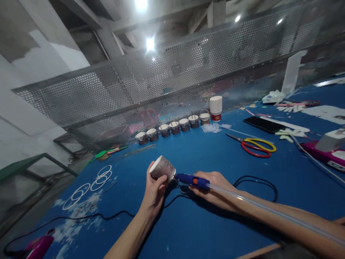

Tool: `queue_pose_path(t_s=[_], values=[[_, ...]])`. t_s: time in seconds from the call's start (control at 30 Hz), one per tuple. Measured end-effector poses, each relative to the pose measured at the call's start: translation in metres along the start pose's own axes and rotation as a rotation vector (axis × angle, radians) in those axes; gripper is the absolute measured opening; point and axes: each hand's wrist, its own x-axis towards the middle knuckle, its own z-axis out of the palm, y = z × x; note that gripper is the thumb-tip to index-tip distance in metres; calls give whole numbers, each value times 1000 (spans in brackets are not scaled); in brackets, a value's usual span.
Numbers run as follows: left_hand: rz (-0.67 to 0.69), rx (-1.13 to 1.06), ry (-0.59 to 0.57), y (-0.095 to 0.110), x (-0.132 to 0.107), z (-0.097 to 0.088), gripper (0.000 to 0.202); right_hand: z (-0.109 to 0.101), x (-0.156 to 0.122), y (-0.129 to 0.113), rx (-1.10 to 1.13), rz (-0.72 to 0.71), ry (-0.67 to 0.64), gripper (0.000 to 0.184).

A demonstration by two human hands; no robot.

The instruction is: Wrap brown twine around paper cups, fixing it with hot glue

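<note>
My left hand (155, 189) is wrapped round a small paper cup (162, 168) wound with dark grey-brown cord, tilted with its white mouth to the upper left. My right hand (212, 185) grips a blue glue gun (192, 180) with an orange part on its side. A long clear glue stick (242, 198) runs out of its back end over my right forearm. The gun's nozzle meets the cup near its base, though the exact contact is too small to make out. From around the gun a black cable (175, 199) trails over the blue table.
Behind, several dark-wrapped cups (174, 128) stand in a row beside a stack of white cups (216, 106). Scissors (256, 146) and a black phone (263, 124) lie to the right. White rings (101, 178) lie left on the blue table (129, 169). A perforated metal screen (161, 82) borders the back.
</note>
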Motion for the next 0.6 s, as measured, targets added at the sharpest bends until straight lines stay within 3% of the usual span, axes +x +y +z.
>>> queue_pose_path(t_s=[0.17, 0.6], values=[[-10, -41, -6, 3, -3, 3, 67, 0, 0, -1, 2, -61, -21, 21], [-31, -79, -80, 6, -6, 1, 67, -6, 0, -3, -10, -20, -6, 22]])
